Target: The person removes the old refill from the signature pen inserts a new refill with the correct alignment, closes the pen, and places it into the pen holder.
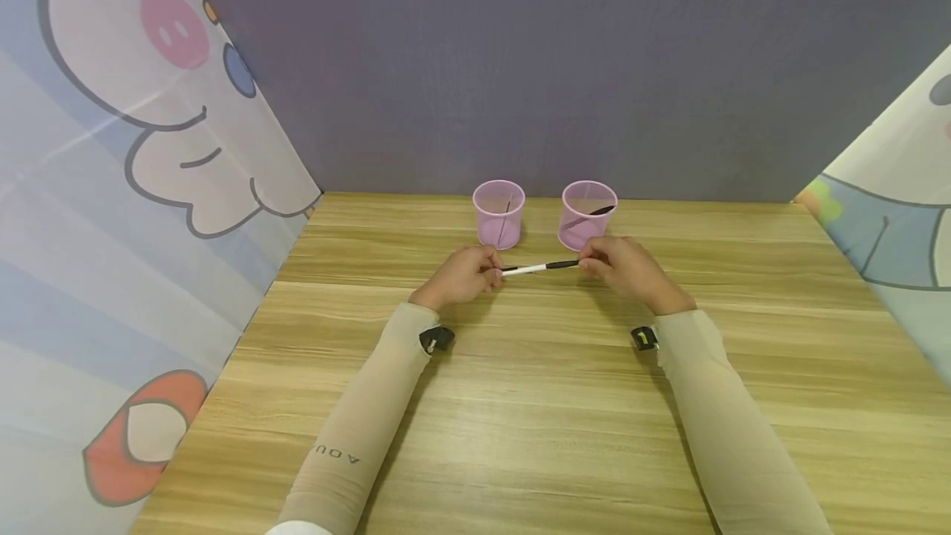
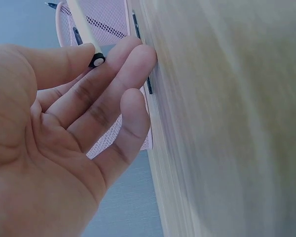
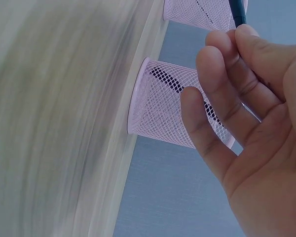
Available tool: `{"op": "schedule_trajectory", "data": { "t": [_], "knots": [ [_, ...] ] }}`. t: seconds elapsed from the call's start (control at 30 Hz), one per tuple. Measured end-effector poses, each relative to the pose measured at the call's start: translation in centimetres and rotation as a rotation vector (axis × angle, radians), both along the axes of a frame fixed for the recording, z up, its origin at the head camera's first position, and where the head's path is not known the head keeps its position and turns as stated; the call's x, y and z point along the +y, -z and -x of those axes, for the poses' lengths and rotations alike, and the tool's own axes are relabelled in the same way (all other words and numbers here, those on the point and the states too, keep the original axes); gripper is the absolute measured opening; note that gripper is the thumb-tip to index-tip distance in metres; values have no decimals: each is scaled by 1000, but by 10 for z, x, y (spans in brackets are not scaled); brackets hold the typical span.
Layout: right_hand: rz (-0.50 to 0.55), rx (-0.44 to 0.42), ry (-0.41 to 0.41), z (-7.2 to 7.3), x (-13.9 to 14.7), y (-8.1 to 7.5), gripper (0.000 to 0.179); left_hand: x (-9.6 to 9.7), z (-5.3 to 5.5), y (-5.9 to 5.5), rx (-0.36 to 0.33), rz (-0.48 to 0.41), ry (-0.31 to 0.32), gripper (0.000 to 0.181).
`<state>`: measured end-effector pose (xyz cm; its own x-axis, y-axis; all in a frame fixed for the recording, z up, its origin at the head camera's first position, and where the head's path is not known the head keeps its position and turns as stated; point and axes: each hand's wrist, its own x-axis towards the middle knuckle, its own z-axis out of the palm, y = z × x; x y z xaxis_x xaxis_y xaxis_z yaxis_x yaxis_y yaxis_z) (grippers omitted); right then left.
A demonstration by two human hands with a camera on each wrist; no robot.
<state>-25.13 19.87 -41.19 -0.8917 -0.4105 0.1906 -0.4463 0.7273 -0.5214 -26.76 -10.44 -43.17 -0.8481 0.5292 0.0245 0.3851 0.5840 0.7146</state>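
A white pen with a black cap (image 1: pixel 529 269) is held level between both hands, just in front of two pink mesh cups. My left hand (image 1: pixel 464 275) pinches its white end between thumb and index finger; the other fingers are loosely bent. At the capped end, my right hand (image 1: pixel 620 267) pinches the dark cap (image 3: pixel 238 12) with thumb and fingertips. The left cup (image 1: pixel 499 231) has a thin dark stick inside. In the right cup (image 1: pixel 575 236) leans a black pen (image 1: pixel 602 210). A slim dark stick (image 2: pixel 150 86) lies on the table beyond my left fingers.
Both cups stand near the back edge of the wood-grain table (image 1: pixel 513 403), close to a grey panel (image 1: pixel 557 64). Curtains with cartoon prints (image 1: pixel 96 188) border the left and right sides. Each wrist wears a small black camera.
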Motion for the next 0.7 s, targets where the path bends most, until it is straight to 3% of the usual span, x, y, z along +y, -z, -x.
{"op": "schedule_trajectory", "data": {
  "t": [0.3, 0.7],
  "knots": [
    [6, -6, -12, 1, 1, 2, 8, -1, 0, -1, 42, 21, 2, 11],
    [39, -6, -17, 0, 2, 2, 11, -1, 2, 1, 26, -7, -15, 14]
  ]
}}
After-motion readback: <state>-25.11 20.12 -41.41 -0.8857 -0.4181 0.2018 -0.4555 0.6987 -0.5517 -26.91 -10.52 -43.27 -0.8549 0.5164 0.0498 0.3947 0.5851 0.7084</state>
